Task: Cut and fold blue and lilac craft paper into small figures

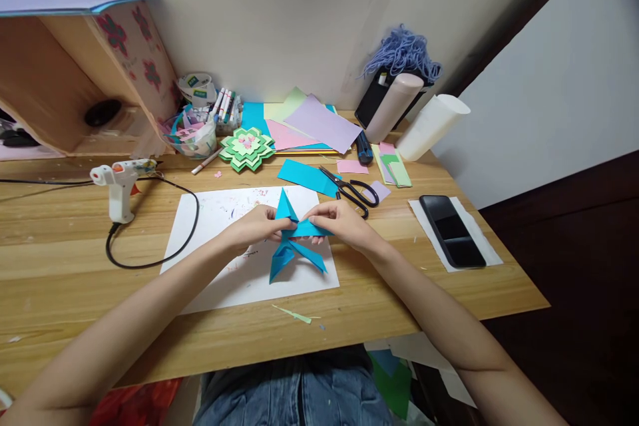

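Observation:
Between my two hands is a folded blue paper shape (pixel 283 256) with several pointed arms, held just over a marked white sheet (pixel 204 279). My left hand (pixel 257 223) pinches its left side, thumb on top near the centre. With thumb and fingers, my right hand (pixel 342 219) grips the arm on the right; some fingertips show below the paper's edge. Black-handled scissors (pixel 357 192) lie just beyond my right hand, partly over a blue paper strip (pixel 304 174). The underside of the folded shape is hidden.
A white glue gun (pixel 120 190) stands at left, its black cord looping onto the white sheet. A green layered paper flower (pixel 247 148), coloured paper sheets (pixel 324 121) and a box cutter (pixel 364 148) lie behind. A phone (pixel 452 231) rests at right; paper scraps (pixel 294 315) lie in front.

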`<state>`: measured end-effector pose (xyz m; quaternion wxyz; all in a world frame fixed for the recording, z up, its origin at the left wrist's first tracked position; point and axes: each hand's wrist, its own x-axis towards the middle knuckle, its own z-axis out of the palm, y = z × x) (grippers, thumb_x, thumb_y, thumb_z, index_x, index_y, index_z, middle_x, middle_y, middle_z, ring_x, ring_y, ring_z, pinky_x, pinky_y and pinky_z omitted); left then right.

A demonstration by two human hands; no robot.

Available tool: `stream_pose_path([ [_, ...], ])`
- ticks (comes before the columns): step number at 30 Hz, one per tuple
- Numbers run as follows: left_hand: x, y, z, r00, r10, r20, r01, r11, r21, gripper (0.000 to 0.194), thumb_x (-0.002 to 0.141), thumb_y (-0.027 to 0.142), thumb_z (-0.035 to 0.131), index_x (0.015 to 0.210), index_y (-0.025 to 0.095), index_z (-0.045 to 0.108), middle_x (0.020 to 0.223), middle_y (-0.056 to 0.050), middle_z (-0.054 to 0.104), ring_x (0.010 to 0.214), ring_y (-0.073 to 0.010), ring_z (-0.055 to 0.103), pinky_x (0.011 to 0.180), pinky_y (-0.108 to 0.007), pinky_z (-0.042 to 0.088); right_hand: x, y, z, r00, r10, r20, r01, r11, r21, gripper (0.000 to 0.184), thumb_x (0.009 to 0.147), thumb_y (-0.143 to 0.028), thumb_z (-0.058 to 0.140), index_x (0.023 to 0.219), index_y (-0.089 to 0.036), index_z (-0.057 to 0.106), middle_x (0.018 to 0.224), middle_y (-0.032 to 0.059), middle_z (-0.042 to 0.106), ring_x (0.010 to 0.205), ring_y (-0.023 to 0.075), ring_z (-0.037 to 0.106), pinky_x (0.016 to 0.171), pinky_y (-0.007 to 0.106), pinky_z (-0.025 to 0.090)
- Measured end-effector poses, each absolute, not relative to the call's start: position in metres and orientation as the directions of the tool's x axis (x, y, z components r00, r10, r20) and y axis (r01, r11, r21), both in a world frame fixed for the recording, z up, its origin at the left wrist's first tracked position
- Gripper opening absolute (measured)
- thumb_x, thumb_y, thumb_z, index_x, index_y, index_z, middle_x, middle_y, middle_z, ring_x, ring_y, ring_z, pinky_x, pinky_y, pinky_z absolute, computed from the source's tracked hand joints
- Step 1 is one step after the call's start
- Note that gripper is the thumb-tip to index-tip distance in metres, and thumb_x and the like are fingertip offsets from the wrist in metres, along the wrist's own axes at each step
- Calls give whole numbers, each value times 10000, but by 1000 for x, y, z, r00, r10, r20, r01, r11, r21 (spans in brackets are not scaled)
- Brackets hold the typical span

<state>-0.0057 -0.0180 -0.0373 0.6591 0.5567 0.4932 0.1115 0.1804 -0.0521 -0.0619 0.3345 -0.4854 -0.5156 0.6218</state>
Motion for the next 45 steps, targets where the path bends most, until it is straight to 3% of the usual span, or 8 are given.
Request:
stream_pose_path([
  [5,-7,-17,-39,474,714,-515,358,378,854,209,571,315,689,568,151,559,553,34,518,544,-93,463,582,-226,383,185,-56,-54,-317,948,-35,204,32,-978,359,739,-291,631,1078,-178,604,847,29,663,646,129,640,582,260,534],
  [8,-9,-14,-41,456,724,-518,318,410,855,225,570,318,708,580,146,564,557,33,529,543,-89,474,590,-227,388,191,-55,-53,-371,923,99,256,204,-945,361,685,-283,706,1026,-193,626,1020,59,641,854,171,629,702,290,538],
  [13,-13,-10,-44,510,692,-511,262,441,858,237,585,344,732,624,142,614,592,15,588,563,-94,512,624,-234,404,196,-52,-55,-337,912,233,296,337,-894,151,727,-269,687,858,-194,693,876,44,684,841,177,629,756,315,513],
  [19,-12,-12,-43,493,723,-484,283,393,875,312,581,388,747,728,121,682,737,-69,686,710,-161,608,696,-273,443,192,-52,-56,-246,941,231,304,301,-904,58,743,-241,669,762,-189,688,827,37,679,806,162,626,670,272,503],
  [24,-9,-16,-40,482,766,-425,276,327,904,282,607,389,735,730,137,701,741,-65,708,722,-180,634,684,-277,459,186,-51,-62,-180,970,163,174,195,-965,122,711,-281,690,723,-173,635,909,59,672,844,175,630,676,282,516],
  [31,-6,-18,-44,477,794,-377,230,302,925,239,569,346,764,684,148,697,725,-48,713,716,-186,639,700,-293,477,179,-49,-71,-62,998,7,47,10,-999,222,621,-289,744,667,-156,572,704,17,622,642,143,617,577,268,495],
  [36,-7,-17,-40,524,756,-392,282,281,917,210,597,320,734,718,151,700,781,-54,716,770,-195,641,762,-319,482,180,-50,-70,-46,999,24,111,29,-993,238,615,-294,742,636,-159,548,695,10,606,612,118,577,526,232,465],
  [45,-9,-17,-37,523,748,-409,358,242,902,146,585,263,692,630,132,648,687,-31,672,710,-185,622,734,-316,470,184,-54,-62,-140,969,205,154,226,-962,146,683,-245,700,673,-165,578,768,29,627,729,138,610,676,281,531],
])
